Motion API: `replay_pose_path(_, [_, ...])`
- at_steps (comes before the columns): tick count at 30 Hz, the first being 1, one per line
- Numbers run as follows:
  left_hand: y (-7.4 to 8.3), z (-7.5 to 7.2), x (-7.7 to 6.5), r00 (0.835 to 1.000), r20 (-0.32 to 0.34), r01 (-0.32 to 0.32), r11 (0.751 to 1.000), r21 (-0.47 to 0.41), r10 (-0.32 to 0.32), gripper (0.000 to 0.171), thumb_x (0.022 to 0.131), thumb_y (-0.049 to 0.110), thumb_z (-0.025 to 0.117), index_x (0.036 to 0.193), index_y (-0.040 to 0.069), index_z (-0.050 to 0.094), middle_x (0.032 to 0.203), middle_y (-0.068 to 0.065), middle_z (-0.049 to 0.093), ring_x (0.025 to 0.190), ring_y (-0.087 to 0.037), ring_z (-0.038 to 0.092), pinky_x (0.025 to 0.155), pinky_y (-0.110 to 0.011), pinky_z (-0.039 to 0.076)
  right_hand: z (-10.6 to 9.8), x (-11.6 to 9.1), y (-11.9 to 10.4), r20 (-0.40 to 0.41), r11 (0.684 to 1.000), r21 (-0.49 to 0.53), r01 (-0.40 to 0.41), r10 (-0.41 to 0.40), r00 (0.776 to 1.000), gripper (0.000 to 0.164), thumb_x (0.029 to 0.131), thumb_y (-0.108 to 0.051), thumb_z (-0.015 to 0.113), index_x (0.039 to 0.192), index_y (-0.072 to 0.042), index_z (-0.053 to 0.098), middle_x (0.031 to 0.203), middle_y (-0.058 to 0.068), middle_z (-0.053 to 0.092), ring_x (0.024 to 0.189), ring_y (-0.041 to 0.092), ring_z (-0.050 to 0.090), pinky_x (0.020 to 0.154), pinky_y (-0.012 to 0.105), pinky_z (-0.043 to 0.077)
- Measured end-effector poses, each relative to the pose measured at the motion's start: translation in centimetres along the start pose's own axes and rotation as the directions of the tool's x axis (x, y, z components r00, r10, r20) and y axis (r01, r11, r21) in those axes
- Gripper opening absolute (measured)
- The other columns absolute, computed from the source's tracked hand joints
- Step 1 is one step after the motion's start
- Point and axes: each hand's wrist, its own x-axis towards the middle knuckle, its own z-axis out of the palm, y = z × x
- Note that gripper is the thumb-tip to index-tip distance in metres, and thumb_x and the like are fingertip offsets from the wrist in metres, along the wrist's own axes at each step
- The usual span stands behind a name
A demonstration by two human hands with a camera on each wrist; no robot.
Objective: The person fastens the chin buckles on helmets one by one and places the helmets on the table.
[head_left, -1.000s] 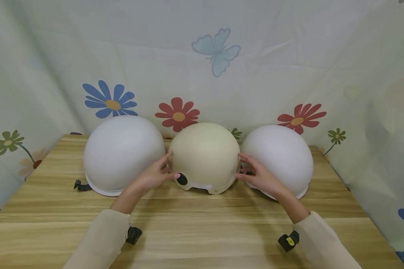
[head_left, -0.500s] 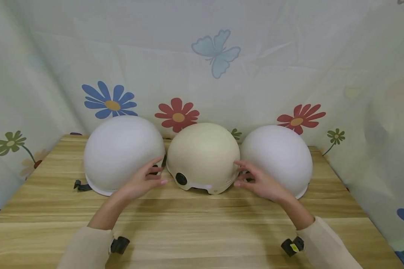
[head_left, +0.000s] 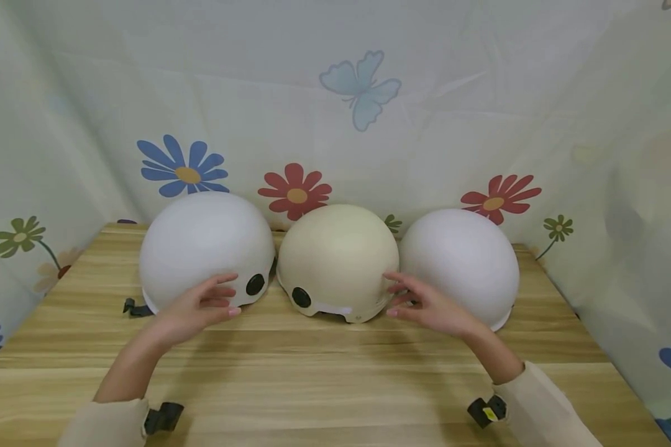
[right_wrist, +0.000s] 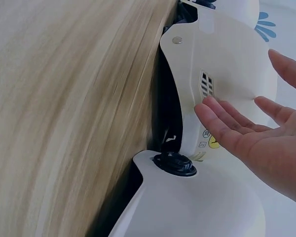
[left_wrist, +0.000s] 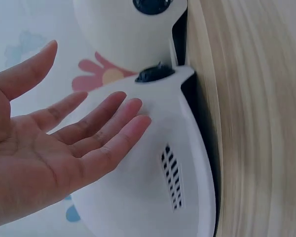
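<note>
Three helmets stand in a row on the wooden table: a white helmet [head_left: 207,236] at left, a cream helmet [head_left: 335,248] in the middle and another white helmet [head_left: 464,261] at right. My left hand [head_left: 187,316] is before the left white helmet, fingers spread and holding nothing; the left wrist view shows that helmet's slotted vent [left_wrist: 171,177] beyond the fingers. My right hand [head_left: 433,307] hovers before the gap between the cream and right white helmets. Its relaxed fingers are beside the cream helmet's vent [right_wrist: 206,85]; whether they touch it I cannot tell.
A black strap buckle [head_left: 136,308] sticks out left of the left helmet. Behind the row hangs a pale curtain [head_left: 246,93] printed with flowers and a butterfly. The wooden table [head_left: 324,385] extends in front of the helmets.
My left hand has left the cream helmet's side and moved left, in front of the left white helmet. My right hand has shifted only slightly. All three helmets stay in place.
</note>
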Motion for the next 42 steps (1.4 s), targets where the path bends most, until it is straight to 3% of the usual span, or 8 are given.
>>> replay_pose_path(10, [-2.6, -3.3, -2.2, 0.996, -0.085, -0.016, 1.0, 0.018, 0.018, 0.048, 0.091, 0.018, 0.057, 0.13, -0.004, 0.038, 0.118, -0.026, 0.05, 0.105, -0.032, 0.052, 0.075, -0.027, 0.049, 0.5, -0.1, -0.5, 0.075, 0.999, -0.02, 0.029, -0.028, 0.997, 0.062, 0.088, -0.016, 0.062, 0.141, -0.005, 0.03, 0.126, 0.024, 0.044, 0.108, 0.04, 0.049, 0.088, 0.043, 0.044])
replay_pose_path(17, [-4.9, -5.5, -3.3, 0.991, -0.131, 0.016, 0.998, -0.06, -0.024, 0.053, 0.093, 0.018, 0.055, 0.132, -0.005, 0.029, 0.123, -0.03, 0.041, 0.092, 0.003, 0.051, 0.073, -0.026, 0.05, 0.8, 0.0, -0.4, 0.102, 1.0, -0.014, 0.007, -0.006, 0.995, 0.063, 0.089, -0.018, 0.061, 0.142, -0.009, 0.029, 0.126, 0.023, 0.043, 0.107, 0.035, 0.052, 0.089, 0.044, 0.043])
replay_pose_path(19, [-5.6, -6.1, -3.5, 0.989, -0.146, 0.021, 0.998, -0.066, -0.03, 0.055, 0.093, 0.018, 0.054, 0.133, -0.006, 0.026, 0.125, -0.031, 0.039, 0.091, 0.007, 0.05, 0.073, -0.027, 0.051, 0.9, 0.0, -0.4, 0.103, 1.0, -0.012, 0.007, -0.006, 0.995, 0.063, 0.089, -0.019, 0.061, 0.142, -0.009, 0.03, 0.126, 0.023, 0.043, 0.107, 0.036, 0.051, 0.089, 0.045, 0.043])
replay_pose_path(25, [-7.9, -7.1, -4.0, 0.984, -0.164, 0.051, 0.994, -0.092, -0.066, 0.06, 0.093, 0.017, 0.053, 0.138, -0.003, 0.018, 0.129, -0.033, 0.031, 0.09, 0.011, 0.047, 0.072, -0.025, 0.05, 1.6, 0.3, -0.6, 0.141, 0.999, 0.016, 0.028, -0.03, 0.99, 0.061, 0.089, -0.014, 0.06, 0.142, -0.008, 0.029, 0.127, 0.023, 0.042, 0.107, 0.038, 0.051, 0.088, 0.043, 0.044])
replay_pose_path(32, [-8.9, -7.6, -4.1, 0.981, -0.11, 0.15, 0.983, -0.101, -0.161, 0.076, 0.093, 0.026, 0.053, 0.145, 0.0, 0.004, 0.136, -0.037, 0.021, 0.092, 0.009, 0.044, 0.075, -0.03, 0.05, 2.9, 1.1, -1.1, 0.166, 0.996, 0.045, 0.071, -0.078, 0.983, 0.06, 0.088, -0.01, 0.061, 0.141, -0.007, 0.031, 0.127, 0.022, 0.043, 0.107, 0.04, 0.051, 0.086, 0.038, 0.046])
replay_pose_path(35, [-9.2, -7.6, -4.1, 0.981, -0.103, 0.157, 0.985, -0.076, -0.165, 0.077, 0.094, 0.026, 0.053, 0.145, -0.001, 0.001, 0.136, -0.038, 0.021, 0.094, 0.007, 0.044, 0.075, -0.029, 0.05, 3.7, 1.6, -1.1, 0.158, 0.996, 0.042, 0.084, -0.09, 0.983, 0.059, 0.088, -0.011, 0.061, 0.14, -0.007, 0.033, 0.126, 0.021, 0.046, 0.106, 0.039, 0.052, 0.086, 0.036, 0.046])
replay_pose_path(37, [-9.3, -7.6, -4.1, 0.983, -0.099, 0.15, 0.987, -0.064, -0.156, 0.077, 0.094, 0.025, 0.053, 0.144, -0.002, 0.001, 0.136, -0.039, 0.021, 0.099, -0.002, 0.048, 0.074, -0.029, 0.049, 4.2, 1.9, -1.1, 0.158, 0.994, 0.05, 0.095, -0.101, 0.982, 0.059, 0.088, -0.01, 0.061, 0.139, -0.006, 0.033, 0.125, 0.022, 0.046, 0.105, 0.039, 0.052, 0.086, 0.034, 0.046])
replay_pose_path(42, [-9.5, -7.5, -4.2, 0.986, -0.085, 0.136, 0.988, -0.071, -0.142, 0.077, 0.094, 0.024, 0.052, 0.144, -0.003, -0.001, 0.136, -0.039, 0.021, 0.096, 0.003, 0.047, 0.073, -0.026, 0.049, 5.7, 2.8, -1.2, 0.153, 0.988, 0.089, 0.125, -0.138, 0.979, 0.056, 0.088, -0.008, 0.061, 0.137, 0.001, 0.034, 0.124, 0.027, 0.046, 0.103, 0.04, 0.053, 0.087, 0.039, 0.045])
